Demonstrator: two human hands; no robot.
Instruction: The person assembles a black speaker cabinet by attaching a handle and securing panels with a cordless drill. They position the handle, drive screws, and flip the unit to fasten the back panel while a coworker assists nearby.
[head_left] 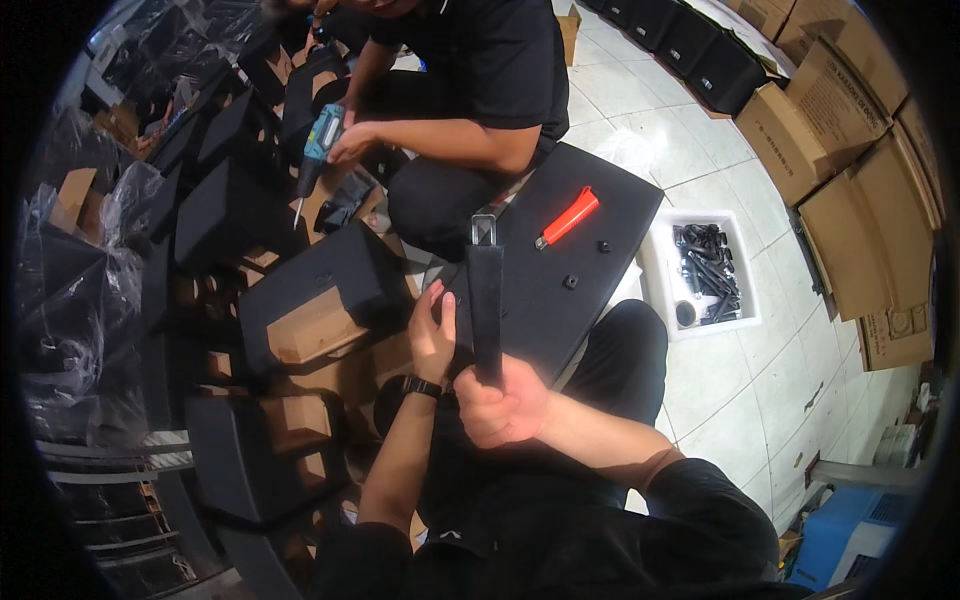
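My right hand (500,402) is closed round the lower end of a long black bar (486,300), held upright, with a squarish silver metal end at its top. My left hand (432,340), wearing a black wristband, has its fingers stretched out beside the bar, at the near left edge of a large black box (530,290). Whether those fingers touch the box I cannot tell. On top of the box lie a red-orange utility knife (570,216) and two small black pieces, one nearer (571,282) and one farther (604,246).
Across from me a person in black (480,70) crouches, holding a teal cordless drill (322,135). Several black speaker-like cabinets (320,290) crowd the left. To the right, a white foam tray (655,300) holds black metal parts on the tiled floor; cardboard boxes (860,240) stand beyond.
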